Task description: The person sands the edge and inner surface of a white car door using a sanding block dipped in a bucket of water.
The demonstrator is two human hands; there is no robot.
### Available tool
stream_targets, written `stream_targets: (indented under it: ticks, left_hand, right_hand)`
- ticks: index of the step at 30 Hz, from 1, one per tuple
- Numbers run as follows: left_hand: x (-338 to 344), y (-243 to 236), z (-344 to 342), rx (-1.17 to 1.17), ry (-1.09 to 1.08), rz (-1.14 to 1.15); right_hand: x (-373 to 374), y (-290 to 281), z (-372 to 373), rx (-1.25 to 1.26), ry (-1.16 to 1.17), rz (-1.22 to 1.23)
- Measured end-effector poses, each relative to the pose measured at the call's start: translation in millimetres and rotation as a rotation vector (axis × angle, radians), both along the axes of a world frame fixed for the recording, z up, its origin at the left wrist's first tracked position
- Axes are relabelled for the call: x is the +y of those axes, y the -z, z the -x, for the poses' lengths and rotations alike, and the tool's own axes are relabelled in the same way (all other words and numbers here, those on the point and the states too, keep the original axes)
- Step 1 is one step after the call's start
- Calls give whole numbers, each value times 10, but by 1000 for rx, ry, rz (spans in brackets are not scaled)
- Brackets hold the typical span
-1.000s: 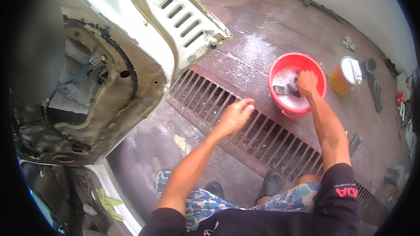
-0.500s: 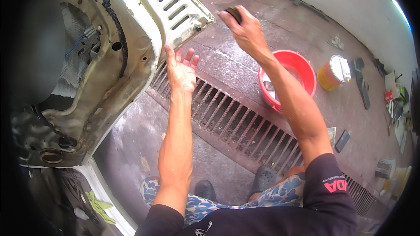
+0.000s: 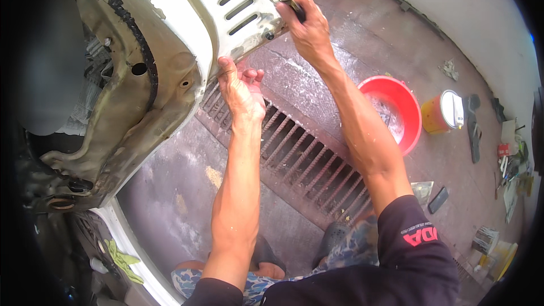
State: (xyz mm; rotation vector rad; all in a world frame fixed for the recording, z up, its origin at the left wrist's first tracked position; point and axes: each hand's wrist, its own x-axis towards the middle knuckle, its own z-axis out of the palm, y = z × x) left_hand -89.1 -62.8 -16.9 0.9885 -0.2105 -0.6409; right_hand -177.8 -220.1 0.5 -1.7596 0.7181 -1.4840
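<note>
A slotted cream-coloured metal panel (image 3: pixel 241 8), part of a stripped vehicle body, fills the upper left. My right hand (image 3: pixel 310 31) is closed around a small dark block (image 3: pixel 296 10), held against or right beside the panel's outer edge; my fingers hide most of it. Below the panel's lower corner, my left hand (image 3: pixel 242 90) is turned palm up, with nothing in it. Its thumb touches or nearly touches the panel's lower edge, and the fingers are apart and slightly bent.
A red bucket (image 3: pixel 411 116) with cloudy water stands right of my right forearm, beside a yellow can (image 3: pixel 439 112). A floor grate (image 3: pixel 309 161) runs beneath my arms. Farther right are a sandal (image 3: pixel 474 130) and a phone (image 3: pixel 438 200). A green cloth (image 3: pixel 122 260) hangs lower left.
My right hand has brought the dark block up to the panel's edge. My left hand remains by the lower edge, its fingers more bent. The whole view has shifted.
</note>
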Motion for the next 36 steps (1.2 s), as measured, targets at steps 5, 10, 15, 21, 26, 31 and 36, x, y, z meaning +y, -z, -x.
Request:
stream_targets:
  ticks: [5, 10, 15, 21, 26, 31, 36]
  left_hand:
    - [1, -14, 12, 50, -63, -11]
    - [33, 35, 11, 33, -36, 10]
    - [93, 32, -15, 7, 22, -9]
    - [90, 0, 29, 27, -11, 24]
    - [40, 31, -17, 15, -40, 46]
    - [38, -7, 61, 52, -53, 50]
    - [42, 9, 58, 34, -63, 43]
  right_hand:
    - [-123, -131, -73, 39, -19, 115]
    - [27, 167, 106, 50, -96, -78]
    - [-101, -1, 368, 219, -209, 19]
    - [-141, -289, 264, 404, -133, 344]
    - [-97, -602, 151, 406, -166, 411]
    - [-191, -389, 207, 368, -236, 250]
    - [-199, -350, 207, 428, -185, 308]
